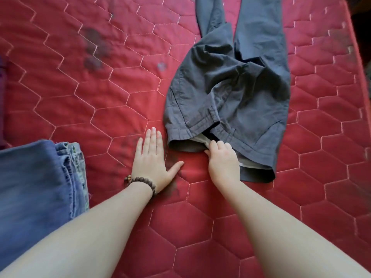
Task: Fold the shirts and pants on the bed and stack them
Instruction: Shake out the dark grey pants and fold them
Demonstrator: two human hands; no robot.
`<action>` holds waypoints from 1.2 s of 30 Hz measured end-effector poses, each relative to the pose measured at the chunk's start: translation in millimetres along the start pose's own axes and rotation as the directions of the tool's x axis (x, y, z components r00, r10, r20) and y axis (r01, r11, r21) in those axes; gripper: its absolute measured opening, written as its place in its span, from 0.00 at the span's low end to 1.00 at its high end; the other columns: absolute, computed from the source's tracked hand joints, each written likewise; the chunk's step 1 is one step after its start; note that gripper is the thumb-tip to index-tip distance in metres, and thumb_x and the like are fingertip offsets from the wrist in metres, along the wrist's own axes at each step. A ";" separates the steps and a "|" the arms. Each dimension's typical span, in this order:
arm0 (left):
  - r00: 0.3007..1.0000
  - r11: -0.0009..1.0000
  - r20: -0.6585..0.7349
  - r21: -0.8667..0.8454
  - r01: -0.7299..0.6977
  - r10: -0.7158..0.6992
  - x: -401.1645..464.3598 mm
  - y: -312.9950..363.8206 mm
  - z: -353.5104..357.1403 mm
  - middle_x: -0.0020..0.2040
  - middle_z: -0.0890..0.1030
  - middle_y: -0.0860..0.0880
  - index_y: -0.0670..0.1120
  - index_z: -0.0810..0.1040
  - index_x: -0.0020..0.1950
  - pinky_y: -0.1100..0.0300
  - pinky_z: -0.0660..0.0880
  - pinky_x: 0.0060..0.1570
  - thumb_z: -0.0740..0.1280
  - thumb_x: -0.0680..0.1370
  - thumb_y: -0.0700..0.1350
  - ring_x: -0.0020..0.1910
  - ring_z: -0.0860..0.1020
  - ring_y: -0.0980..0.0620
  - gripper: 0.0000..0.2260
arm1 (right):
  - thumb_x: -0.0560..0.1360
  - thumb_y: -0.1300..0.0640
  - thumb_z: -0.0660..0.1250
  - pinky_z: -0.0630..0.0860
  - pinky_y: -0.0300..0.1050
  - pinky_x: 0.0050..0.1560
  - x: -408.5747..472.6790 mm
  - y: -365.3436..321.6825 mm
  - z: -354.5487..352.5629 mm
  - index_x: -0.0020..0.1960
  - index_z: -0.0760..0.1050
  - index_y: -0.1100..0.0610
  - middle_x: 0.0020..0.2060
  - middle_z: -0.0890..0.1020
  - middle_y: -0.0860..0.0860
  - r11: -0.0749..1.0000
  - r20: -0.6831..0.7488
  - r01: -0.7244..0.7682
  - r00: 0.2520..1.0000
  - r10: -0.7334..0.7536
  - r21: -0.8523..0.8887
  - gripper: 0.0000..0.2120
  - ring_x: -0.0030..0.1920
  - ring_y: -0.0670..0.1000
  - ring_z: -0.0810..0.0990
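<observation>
One pair of grey pants (226, 87) being squared for folding.
Right hand (222, 159) pinching waistband, left hand (151, 157) flat on bed (120, 97); needs both gripping next.

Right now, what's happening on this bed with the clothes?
A person is sorting laundry on a red quilted mattress. Their right hand pinches the waistband of a pair of grey pants, which lie unfolded and rumpled, legs stretching away. The left hand, with a bead bracelet on its wrist, rests flat on the mattress beside them. Folded blue denim sits at the left.
</observation>
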State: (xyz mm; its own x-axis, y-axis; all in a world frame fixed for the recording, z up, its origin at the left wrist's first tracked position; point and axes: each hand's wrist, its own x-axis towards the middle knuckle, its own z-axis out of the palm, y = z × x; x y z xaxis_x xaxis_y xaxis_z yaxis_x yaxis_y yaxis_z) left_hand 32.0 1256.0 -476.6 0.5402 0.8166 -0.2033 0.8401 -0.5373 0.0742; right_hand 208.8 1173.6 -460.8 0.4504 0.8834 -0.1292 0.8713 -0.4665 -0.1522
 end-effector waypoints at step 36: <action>0.808 0.629 -0.518 -0.536 -0.563 0.281 -180.9 -32.1 -610.4 0.32 0.78 0.51 0.42 0.78 0.37 0.64 0.70 0.34 0.71 0.71 0.39 0.32 0.73 0.56 0.04 | 0.70 0.68 0.61 0.70 0.45 0.42 -129.7 -192.2 -625.4 0.46 0.78 0.64 0.40 0.82 0.59 0.870 -0.480 0.430 0.832 -0.277 0.243 0.09 0.42 0.58 0.77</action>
State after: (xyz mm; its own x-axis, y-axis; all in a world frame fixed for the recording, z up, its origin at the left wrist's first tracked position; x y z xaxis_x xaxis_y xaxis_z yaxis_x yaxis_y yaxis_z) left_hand -62.9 1254.2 153.7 0.6975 0.6180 0.3628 0.2505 -0.6846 0.6845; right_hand 104.7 1176.2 198.0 0.2267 0.8859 0.4047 0.9039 -0.0366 -0.4262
